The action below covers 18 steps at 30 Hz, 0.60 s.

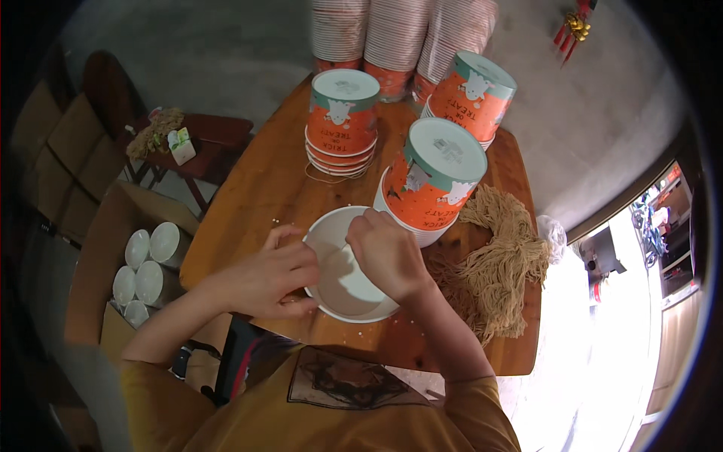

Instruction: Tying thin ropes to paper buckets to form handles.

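A white-lined paper bucket [350,290] stands mouth up on the wooden table in front of me. My left hand [277,277] is at its left rim, fingers curled against the wall. Over the far right part of its mouth, my right hand [385,252] is closed with the fingertips pointing down inside; what they pinch is hidden. Just beyond it sits an upside-down stack of orange and green paper buckets [429,181]. To the right of my right hand lies a bundle of tan cords [501,260].
Two more upside-down bucket stacks, one at far left [343,124] and another at far right [474,94], stand on the table [256,188]. Tall wrapped stacks [395,38] rise behind. A cardboard box [94,279] with white-bottomed buckets is at left, near a red bench [218,129].
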{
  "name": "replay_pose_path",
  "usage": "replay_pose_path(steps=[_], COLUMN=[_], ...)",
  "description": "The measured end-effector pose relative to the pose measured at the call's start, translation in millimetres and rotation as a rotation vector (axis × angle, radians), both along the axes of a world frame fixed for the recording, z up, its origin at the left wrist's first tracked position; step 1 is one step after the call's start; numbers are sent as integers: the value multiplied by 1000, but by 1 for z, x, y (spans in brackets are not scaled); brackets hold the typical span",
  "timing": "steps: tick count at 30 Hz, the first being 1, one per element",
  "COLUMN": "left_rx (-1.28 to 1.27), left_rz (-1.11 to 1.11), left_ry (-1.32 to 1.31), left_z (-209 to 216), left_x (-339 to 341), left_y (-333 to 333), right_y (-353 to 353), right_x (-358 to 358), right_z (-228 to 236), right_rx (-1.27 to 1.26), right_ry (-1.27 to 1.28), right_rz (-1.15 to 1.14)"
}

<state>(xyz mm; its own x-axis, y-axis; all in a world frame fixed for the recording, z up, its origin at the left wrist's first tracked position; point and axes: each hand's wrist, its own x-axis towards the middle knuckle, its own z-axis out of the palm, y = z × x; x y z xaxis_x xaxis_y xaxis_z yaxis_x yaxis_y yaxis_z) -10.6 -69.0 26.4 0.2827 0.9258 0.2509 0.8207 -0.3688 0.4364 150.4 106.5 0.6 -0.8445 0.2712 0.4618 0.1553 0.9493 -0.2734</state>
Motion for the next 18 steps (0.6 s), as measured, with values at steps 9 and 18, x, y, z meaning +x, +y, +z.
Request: replay_pose_path(steps=[9, 18], left_rx=[120, 176], left_rz=[-225, -253], left_ry=[-46, 12], left_z=[-28, 11], left_x=[-23, -81], left_y=[0, 9], right_y=[-3, -20], right_x=[22, 64], right_z=[9, 29], right_rx=[-102, -276], right_ry=[144, -148], right_rz=[23, 97])
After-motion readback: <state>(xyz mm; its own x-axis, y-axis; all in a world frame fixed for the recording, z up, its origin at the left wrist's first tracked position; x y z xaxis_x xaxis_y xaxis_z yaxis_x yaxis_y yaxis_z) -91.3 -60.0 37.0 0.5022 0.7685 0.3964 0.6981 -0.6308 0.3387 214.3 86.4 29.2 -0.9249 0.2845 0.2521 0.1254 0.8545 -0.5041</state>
